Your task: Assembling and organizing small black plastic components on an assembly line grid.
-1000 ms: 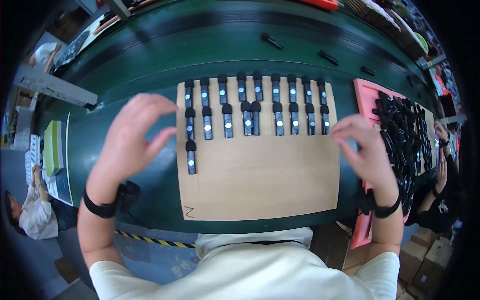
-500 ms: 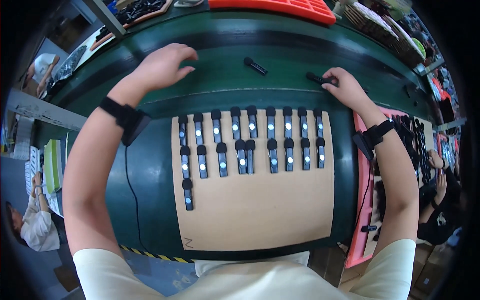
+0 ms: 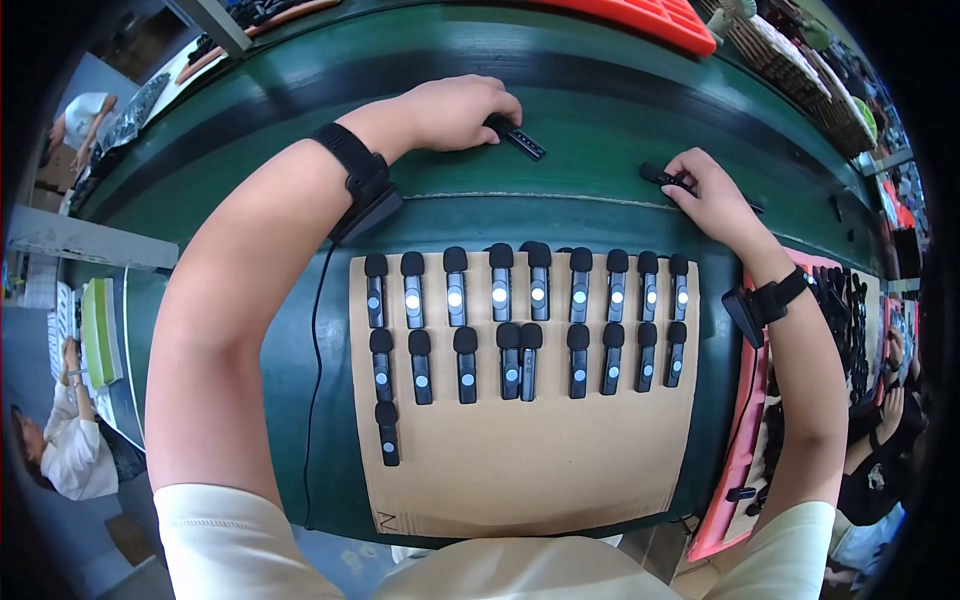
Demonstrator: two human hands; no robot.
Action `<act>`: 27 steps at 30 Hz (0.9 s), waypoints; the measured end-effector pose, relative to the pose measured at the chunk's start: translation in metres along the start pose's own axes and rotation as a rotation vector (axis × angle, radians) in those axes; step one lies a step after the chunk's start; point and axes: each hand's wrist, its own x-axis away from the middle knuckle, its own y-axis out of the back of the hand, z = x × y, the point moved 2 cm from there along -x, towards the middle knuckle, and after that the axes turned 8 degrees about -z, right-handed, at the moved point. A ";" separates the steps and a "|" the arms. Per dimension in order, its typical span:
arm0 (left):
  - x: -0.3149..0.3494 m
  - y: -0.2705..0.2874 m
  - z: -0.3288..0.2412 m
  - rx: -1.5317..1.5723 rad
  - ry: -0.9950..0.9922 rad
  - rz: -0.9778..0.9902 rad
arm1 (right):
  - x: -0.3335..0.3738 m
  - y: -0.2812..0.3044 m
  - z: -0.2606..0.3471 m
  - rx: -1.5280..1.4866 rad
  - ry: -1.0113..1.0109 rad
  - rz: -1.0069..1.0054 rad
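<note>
My left hand (image 3: pixel 465 112) reaches over the far green surface, its fingers closed around the foam end of a small black clip-on microphone (image 3: pixel 527 145). The body of that microphone sticks out to the right of my fingers. Further right, my right hand (image 3: pixel 712 195) pinches another black microphone (image 3: pixel 655 174), whose foam tip points left. Nearer to me lies a brown cardboard sheet (image 3: pixel 540 465). On it, similar microphones with foam tops and light round spots stand in two rows, and a single microphone (image 3: pixel 388 435) lies below them at the left.
Right of the cardboard is a pink tray (image 3: pixel 735 450) with many black pieces. A red-orange tray (image 3: pixel 655 18) lies at the far edge. Cables hang from black bands on both my wrists. A metal post (image 3: pixel 90 240) stands at left, and people work at both sides.
My left hand has moved right and closed on the microphone lying on the far surface. My right hand still holds its microphone. The view has shifted, so the cardboard appears lower.
</note>
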 end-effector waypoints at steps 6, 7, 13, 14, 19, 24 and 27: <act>0.010 0.010 0.004 0.069 0.141 0.053 | 0.012 0.018 0.029 -0.247 -0.133 0.037; 0.015 0.015 0.001 0.152 0.169 0.025 | 0.019 0.022 0.033 -0.249 -0.133 0.034; 0.083 0.054 -0.044 0.722 0.399 -0.126 | 0.099 0.040 0.083 -1.068 -0.312 -0.067; 0.098 0.061 -0.060 0.713 0.400 -0.130 | 0.117 0.043 0.094 -1.072 -0.302 -0.068; 0.179 0.078 -0.149 1.195 0.535 -0.318 | 0.198 0.040 0.134 -1.420 -0.287 0.013; 0.236 0.077 -0.230 1.169 0.570 -0.432 | 0.240 0.032 0.164 -1.446 -0.190 0.014; 0.254 0.067 -0.258 1.062 0.470 -0.544 | 0.245 0.023 0.187 -1.581 -0.375 -0.008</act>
